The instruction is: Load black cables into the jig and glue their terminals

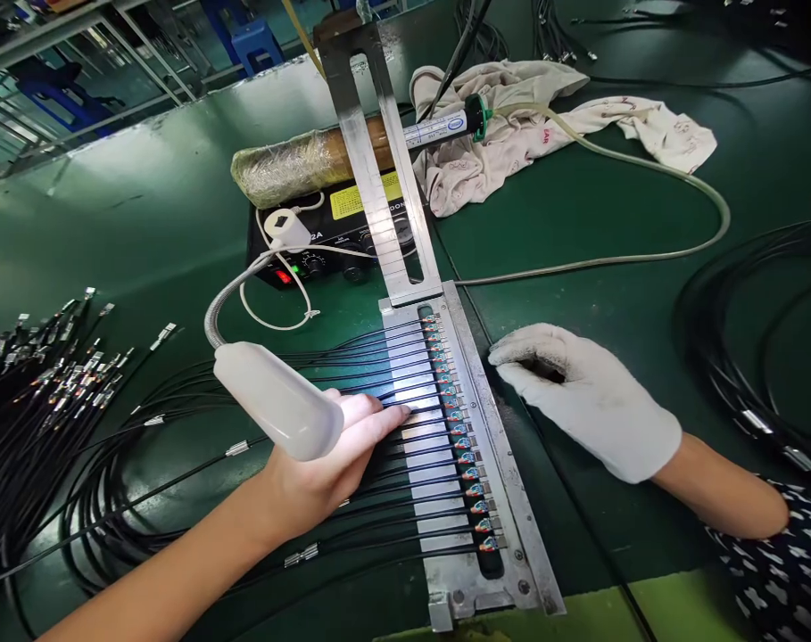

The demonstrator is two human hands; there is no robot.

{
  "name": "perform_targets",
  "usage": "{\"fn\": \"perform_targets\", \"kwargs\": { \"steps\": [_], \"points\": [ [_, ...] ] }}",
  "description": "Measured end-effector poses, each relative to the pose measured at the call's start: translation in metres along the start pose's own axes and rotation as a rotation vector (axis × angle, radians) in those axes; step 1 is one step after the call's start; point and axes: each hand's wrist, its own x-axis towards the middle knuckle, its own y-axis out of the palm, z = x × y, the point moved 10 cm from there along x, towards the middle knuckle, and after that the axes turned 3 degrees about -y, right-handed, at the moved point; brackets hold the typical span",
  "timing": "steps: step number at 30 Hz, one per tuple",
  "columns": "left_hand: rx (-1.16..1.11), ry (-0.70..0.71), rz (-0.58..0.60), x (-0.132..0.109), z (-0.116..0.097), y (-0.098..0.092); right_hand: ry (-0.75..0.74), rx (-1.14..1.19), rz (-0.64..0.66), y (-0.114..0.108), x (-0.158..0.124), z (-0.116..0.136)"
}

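Note:
A metal clamping fixture (405, 508) lies on the green table, with a row of black cables (438, 489) laid side by side across it. Small connector ends (468, 458) with coloured wires line its slot. Its slotted metal lid (371, 187) is swung up at the far end. My bare left hand (331, 446) rests over the cables with fingers stretched out, a fingertip touching one at the plate's left edge; a white lamp head covers part of it. Right of the fixture, my white-gloved right hand (572, 392) has thumb and fingertips together; anything between them is hidden.
The white lamp (277, 401) on a bent neck hangs over my left hand. Behind it stand a black control box (338, 254) and a wrapped dispensing syringe (438, 132) with a hose (719, 214). A cloth (485, 160) lies beyond. Cable coils (713, 357) flank both sides.

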Motion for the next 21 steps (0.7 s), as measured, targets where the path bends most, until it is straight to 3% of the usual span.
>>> {"fn": "perform_targets", "kwargs": {
  "steps": [4, 7, 10, 13, 17, 21],
  "points": [
    [-0.122, -0.089, -0.014, -0.006, 0.008, 0.013, 0.008, -0.003, -0.001, 0.0, 0.0, 0.0],
    [0.043, -0.168, -0.045, -0.015, 0.007, 0.018, 0.016, -0.003, 0.008, 0.0, 0.001, 0.001],
    [0.208, -0.142, -0.073, -0.021, -0.006, 0.016, 0.029, -0.001, 0.011, 0.001, 0.001, -0.001],
    [0.17, -0.125, -0.082, -0.015, -0.01, 0.011, 0.059, -0.002, 0.005, 0.002, 0.001, -0.006],
    [-0.113, -0.377, -0.081, 0.012, 0.037, 0.007, 0.083, -0.061, -0.011, 0.003, 0.001, -0.007],
    [-0.088, -0.586, -0.195, 0.044, 0.095, 0.003, 0.061, -0.173, -0.03, 0.009, 0.002, 0.012]
  ]
}}
